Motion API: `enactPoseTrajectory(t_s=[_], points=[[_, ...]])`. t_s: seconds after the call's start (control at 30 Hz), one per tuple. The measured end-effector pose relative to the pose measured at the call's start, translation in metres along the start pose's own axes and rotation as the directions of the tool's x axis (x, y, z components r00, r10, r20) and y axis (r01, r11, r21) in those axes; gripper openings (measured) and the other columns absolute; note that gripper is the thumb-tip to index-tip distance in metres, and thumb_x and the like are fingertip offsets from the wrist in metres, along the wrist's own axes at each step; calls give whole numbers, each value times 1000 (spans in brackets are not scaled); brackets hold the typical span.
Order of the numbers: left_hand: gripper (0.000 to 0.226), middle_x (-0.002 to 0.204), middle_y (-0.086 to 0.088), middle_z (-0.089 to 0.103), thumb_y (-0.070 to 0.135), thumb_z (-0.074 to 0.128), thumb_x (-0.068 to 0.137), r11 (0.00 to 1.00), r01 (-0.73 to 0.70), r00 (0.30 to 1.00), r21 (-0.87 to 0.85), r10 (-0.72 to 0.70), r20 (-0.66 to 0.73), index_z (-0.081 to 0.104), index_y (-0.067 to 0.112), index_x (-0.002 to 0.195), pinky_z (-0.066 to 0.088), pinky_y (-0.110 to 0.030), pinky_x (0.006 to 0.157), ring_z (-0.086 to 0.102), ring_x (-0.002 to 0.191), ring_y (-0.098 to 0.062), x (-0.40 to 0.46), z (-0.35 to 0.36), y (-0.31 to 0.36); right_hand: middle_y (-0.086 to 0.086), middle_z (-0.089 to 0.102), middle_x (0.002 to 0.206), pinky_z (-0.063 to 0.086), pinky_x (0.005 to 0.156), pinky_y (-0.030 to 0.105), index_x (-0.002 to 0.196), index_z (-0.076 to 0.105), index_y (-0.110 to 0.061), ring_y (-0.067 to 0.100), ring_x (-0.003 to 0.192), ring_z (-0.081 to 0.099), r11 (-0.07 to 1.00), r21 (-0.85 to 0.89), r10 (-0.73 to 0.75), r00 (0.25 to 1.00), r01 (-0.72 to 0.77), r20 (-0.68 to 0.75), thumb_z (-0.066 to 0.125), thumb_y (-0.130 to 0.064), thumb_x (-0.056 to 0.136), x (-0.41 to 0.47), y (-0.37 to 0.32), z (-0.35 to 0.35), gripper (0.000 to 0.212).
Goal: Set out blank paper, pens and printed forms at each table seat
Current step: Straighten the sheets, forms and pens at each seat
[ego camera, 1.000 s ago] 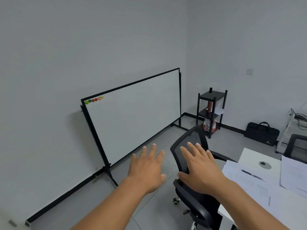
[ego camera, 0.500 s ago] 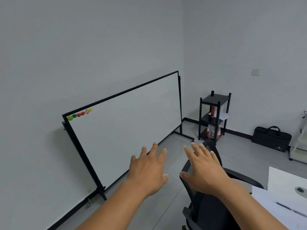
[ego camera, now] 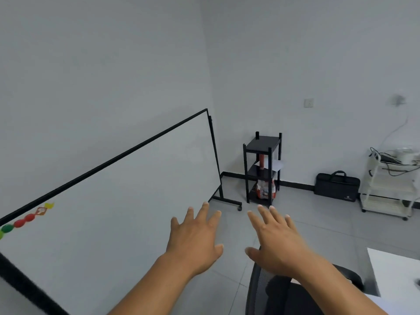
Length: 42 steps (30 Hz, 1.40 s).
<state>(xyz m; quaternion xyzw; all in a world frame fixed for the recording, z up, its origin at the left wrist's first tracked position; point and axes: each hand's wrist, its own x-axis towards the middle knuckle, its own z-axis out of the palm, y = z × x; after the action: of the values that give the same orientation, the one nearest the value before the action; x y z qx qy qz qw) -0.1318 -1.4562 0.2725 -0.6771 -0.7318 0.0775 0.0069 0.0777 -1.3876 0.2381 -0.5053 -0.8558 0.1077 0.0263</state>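
My left hand and my right hand are stretched out in front of me, palms down, fingers straight and spread, holding nothing. Under my right forearm stands a black mesh office chair; the hand hovers above its back. A corner of the white table shows at the lower right edge. No paper, pens or forms are in view.
A large whiteboard on a black wheeled frame leans along the left wall, with coloured magnets. A black three-tier shelf stands in the corner. A black bag and a white cart sit by the far wall.
The view has swung left and up, so the table with its sheets and pen has slid almost out of sight. Both hands stay spread in front; the chair sits lower in view.
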Motion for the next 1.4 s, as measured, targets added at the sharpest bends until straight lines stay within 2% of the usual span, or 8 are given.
enactPoseTrajectory(t_s=[0.23, 0.43, 0.67, 0.93, 1.0, 1.17, 1.27, 1.4], points=[[84, 184, -2, -6, 58, 55, 105, 959, -277, 961, 64, 278, -1, 11, 36, 173, 14, -75, 129, 1, 169, -40, 127, 9, -21, 3, -11, 183, 2, 136, 59, 173, -2, -32, 32, 168, -13, 959, 21, 284, 959, -284, 3, 56, -64, 102, 68, 12, 15, 97], [85, 184, -4, -7, 58, 55, 105, 845, -529, 847, 76, 531, -10, 11, 33, 174, 11, -79, 128, -2, 169, -42, 211, 15, -37, 3, -7, 183, 6, 136, 57, 172, 3, -31, 31, 169, -10, 847, 34, 530, 848, -530, 0, 54, -63, 103, 103, 0, 12, 92], [83, 184, -3, -7, 60, 56, 104, 712, -701, 712, 47, 702, -12, 15, 34, 172, 13, -81, 126, -4, 169, -41, 271, 17, -32, 2, -9, 183, 4, 135, 60, 172, 7, -36, 33, 168, -14, 740, 26, 672, 740, -672, 2, 51, -61, 104, 126, -11, 13, 85], [78, 184, -3, -8, 58, 55, 105, 596, -802, 598, 44, 798, 77, 19, 34, 170, 12, -80, 127, -6, 169, -43, 329, 28, 16, -4, -13, 182, 1, 132, 68, 172, 10, -34, 34, 167, -19, 598, 50, 797, 600, -800, 68, 49, -63, 105, 150, 42, 31, 83], [77, 184, -2, -7, 58, 55, 105, 570, -818, 576, 82, 810, 114, 20, 35, 169, 12, -80, 126, -6, 169, -43, 359, 37, 30, -4, -12, 183, 2, 132, 68, 172, 11, -34, 34, 167, -17, 547, 141, 824, 560, -825, 82, 50, -63, 104, 172, 71, 46, 83], [80, 184, -1, -8, 62, 54, 104, 518, -833, 552, 193, 794, 256, 16, 36, 170, 15, -80, 126, -5, 169, -42, 436, 66, 67, 0, -7, 183, 2, 132, 68, 172, 15, -33, 35, 168, -13, 472, 271, 834, 525, -839, 170, 53, -61, 102, 224, 131, 87, 84], [81, 184, -2, -8, 63, 54, 105, 411, -887, 459, 210, 830, 317, 16, 35, 171, 16, -79, 126, -4, 168, -43, 457, 73, 110, 0, -7, 183, 2, 133, 67, 172, 13, -34, 34, 168, -13, 400, 319, 863, 470, -859, 183, 53, -62, 102, 223, 158, 93, 86], [80, 184, -4, -4, 61, 55, 105, 239, -955, 284, 176, 907, 311, 19, 33, 171, 18, -79, 125, -1, 168, -44, 454, 62, 191, -2, -6, 183, 5, 133, 66, 172, 16, -34, 34, 168, -10, 230, 338, 939, 300, -913, 170, 54, -62, 102, 178, 190, 78, 84]])
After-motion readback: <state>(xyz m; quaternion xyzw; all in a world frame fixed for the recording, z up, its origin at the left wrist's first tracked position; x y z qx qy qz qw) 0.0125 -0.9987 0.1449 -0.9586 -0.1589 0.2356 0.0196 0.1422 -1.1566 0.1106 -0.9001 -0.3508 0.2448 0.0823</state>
